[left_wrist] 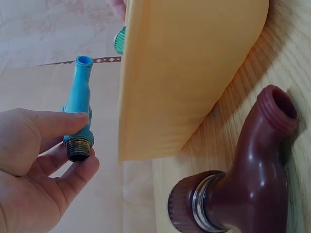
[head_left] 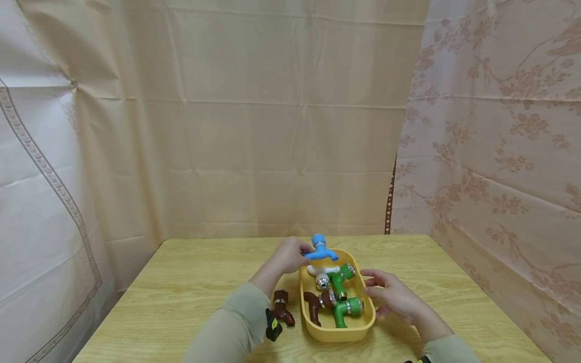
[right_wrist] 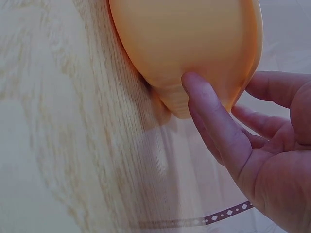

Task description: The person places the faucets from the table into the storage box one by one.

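Note:
My left hand (head_left: 290,256) pinches a blue plastic tap (head_left: 321,250) between thumb and fingers, above the far left part of a yellow tub (head_left: 338,335). In the left wrist view the blue tap's threaded end (left_wrist: 78,149) points toward the camera. Inside the tub lie a white tap (head_left: 321,280), two green taps (head_left: 337,283) and a brown tap (head_left: 313,305). My right hand (head_left: 395,296) is at the tub's right side with its fingers extended; the right wrist view shows them against or very near the wall (right_wrist: 194,39).
Another brown tap (head_left: 282,308) lies on the wooden table (head_left: 181,302), left of the tub and near my left sleeve (head_left: 236,322). Behind the table hangs a beige curtain (head_left: 281,126). Flower-patterned cloth (head_left: 508,151) hangs along the right side.

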`<state>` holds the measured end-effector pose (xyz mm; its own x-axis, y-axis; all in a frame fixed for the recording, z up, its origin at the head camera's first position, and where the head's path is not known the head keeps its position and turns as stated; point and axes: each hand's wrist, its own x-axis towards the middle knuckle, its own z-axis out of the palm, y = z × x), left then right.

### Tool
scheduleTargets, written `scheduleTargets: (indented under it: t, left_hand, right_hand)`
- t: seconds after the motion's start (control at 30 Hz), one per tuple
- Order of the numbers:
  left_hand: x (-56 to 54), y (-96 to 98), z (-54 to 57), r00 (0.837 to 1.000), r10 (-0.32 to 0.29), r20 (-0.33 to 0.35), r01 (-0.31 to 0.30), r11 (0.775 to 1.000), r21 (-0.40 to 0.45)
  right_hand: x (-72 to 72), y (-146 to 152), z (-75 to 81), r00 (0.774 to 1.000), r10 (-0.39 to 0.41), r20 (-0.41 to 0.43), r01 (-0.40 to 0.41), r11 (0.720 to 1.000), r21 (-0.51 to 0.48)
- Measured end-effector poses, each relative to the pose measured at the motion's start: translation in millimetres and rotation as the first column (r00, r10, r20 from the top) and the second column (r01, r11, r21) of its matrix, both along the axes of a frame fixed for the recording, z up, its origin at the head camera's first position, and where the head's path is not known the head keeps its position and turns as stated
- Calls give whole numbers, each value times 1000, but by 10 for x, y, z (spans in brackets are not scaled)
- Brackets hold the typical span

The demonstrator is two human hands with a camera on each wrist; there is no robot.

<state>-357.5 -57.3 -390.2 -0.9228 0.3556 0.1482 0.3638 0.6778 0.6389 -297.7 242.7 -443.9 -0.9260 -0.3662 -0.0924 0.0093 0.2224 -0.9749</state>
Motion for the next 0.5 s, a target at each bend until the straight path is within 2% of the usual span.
scheduleTargets:
  t: [0.3,0.5]
  left_hand:
    - [0,108,-24,1000,17,13,-17,1000,-11]
    - [-31,180,-79,998,51,24,-50,999,-16]
  right_hand:
    - [-5,2,-2,1000,-5,-2,5,1000,6]
    - [-7,10,-8,1000,-2,1,2,1000,2]
